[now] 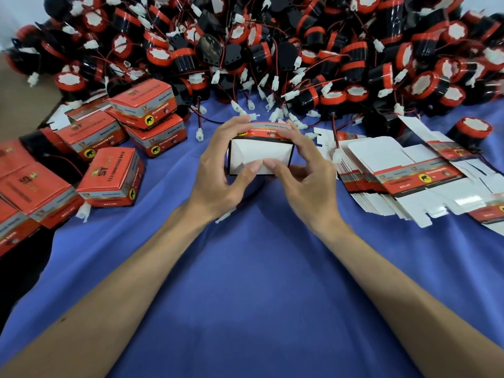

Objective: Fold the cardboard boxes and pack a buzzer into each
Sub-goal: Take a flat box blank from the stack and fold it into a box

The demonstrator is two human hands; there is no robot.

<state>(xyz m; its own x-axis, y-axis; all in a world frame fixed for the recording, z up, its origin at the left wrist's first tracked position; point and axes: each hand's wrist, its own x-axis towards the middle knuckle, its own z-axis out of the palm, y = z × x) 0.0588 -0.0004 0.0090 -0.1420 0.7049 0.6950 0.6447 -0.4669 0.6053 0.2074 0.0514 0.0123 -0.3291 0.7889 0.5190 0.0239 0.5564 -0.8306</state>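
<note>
Open-ended box (pixel 261 151) held between both, left grip (pixel 218 173) and right grip (pixel 305 175) grasping its sides

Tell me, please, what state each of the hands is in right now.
Left hand: holding the half-folded box, thumb on its white flap.
Right hand: holding the same box.

- Centre of the cloth (pixel 259 268): one box (pixel 261 154), between left hand (pixel 215 175) and right hand (pixel 308 181).
- Behind it, a heap of buzzers (pixel 272 50).
- Left: closed boxes (pixel 111 175), some stacked.
- Right: flat cartons (pixel 381 159), piled.
</note>
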